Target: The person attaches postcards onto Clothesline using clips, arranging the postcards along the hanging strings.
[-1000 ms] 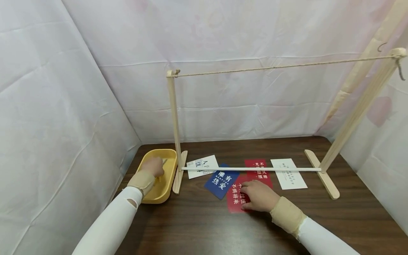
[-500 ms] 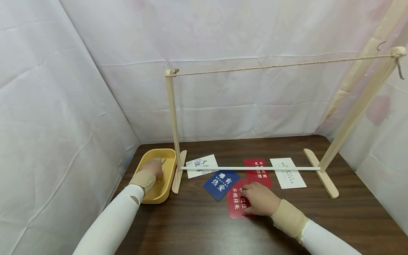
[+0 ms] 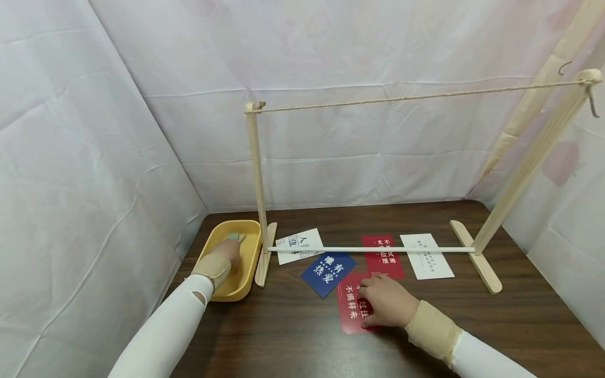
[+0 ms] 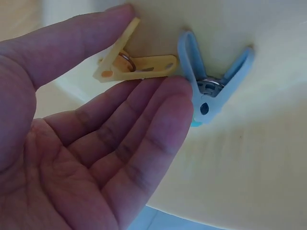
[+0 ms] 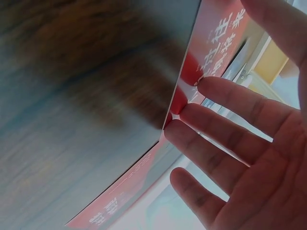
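My left hand point(image 3: 227, 254) reaches down into the yellow bin point(image 3: 246, 283) at the left. In the left wrist view, its thumb and fingers pinch the two handles of a yellow clothespin point(image 4: 136, 67). A blue clothespin point(image 4: 206, 91) lies beside the fingertips. My right hand point(image 3: 388, 302) rests on the nearer red card point(image 3: 351, 310), covering part of its white lettering. The right wrist view shows fairly straight fingers, with several fingertips touching that card point(image 5: 218, 43) near its edge.
A wooden stand with a rope point(image 3: 406, 98) and a low white rod point(image 3: 350, 250) spans the table. Around the rod lie a white card point(image 3: 299, 245), a blue card point(image 3: 326, 274), another red card point(image 3: 384, 262) and a white card point(image 3: 427, 260) at the right.
My right hand has slid the nearer red card toward the front of the table, uncovering more of the blue card. My left hand has stayed in the bin with only slight movement.
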`<state>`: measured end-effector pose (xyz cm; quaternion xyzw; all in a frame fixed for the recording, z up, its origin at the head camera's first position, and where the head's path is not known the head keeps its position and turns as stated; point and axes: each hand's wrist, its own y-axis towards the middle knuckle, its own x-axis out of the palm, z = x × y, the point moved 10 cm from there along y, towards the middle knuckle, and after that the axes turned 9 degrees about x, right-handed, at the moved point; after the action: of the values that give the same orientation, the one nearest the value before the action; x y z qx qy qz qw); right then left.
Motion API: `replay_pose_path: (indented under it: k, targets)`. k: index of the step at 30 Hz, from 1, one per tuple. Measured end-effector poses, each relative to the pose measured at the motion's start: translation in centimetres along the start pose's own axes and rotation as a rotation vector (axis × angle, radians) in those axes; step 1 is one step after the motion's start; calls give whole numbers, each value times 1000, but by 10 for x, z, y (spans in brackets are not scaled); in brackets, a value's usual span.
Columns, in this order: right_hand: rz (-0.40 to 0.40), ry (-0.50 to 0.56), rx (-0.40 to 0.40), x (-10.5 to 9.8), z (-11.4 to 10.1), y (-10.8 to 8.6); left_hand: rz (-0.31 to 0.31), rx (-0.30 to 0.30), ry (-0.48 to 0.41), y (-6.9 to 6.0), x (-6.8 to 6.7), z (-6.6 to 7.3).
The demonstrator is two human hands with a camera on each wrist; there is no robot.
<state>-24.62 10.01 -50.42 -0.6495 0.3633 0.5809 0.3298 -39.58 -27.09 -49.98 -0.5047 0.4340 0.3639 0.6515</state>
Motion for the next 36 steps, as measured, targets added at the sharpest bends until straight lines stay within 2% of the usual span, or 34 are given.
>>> replay_pose_path:
  k: [4, 7, 11, 14, 19, 22, 28, 32, 36]
  targets:
    - [-16, -14, -4, 0, -3, -2, -24, 10, 24, -5, -3, 4]
    - [-16, -26, -17, 0, -6, -3, -25, 21, 35, 9, 7, -7]
    - [-4, -36, -23, 0, -7, -2, -28, 12, 28, 11, 9, -10]
    - [-4, -27, -5, 2, -5, 0, -22, -2, 18, -3, -2, 2]
    - [-4, 15, 36, 2, 2, 6, 16, 8, 25, -6, -7, 6]
    - [1, 7, 49, 1, 6, 9, 32, 3, 21, -6, -9, 5]
    - [-42, 10, 88, 6, 12, 12, 43, 7, -7, 0, -12, -3]
    - [-63, 25, 91, 8, 13, 13, 52, 6, -27, -2, -18, -5]
    - [-77, 42, 82, 7, 14, 17, 62, -29, -56, -10, -26, -7]
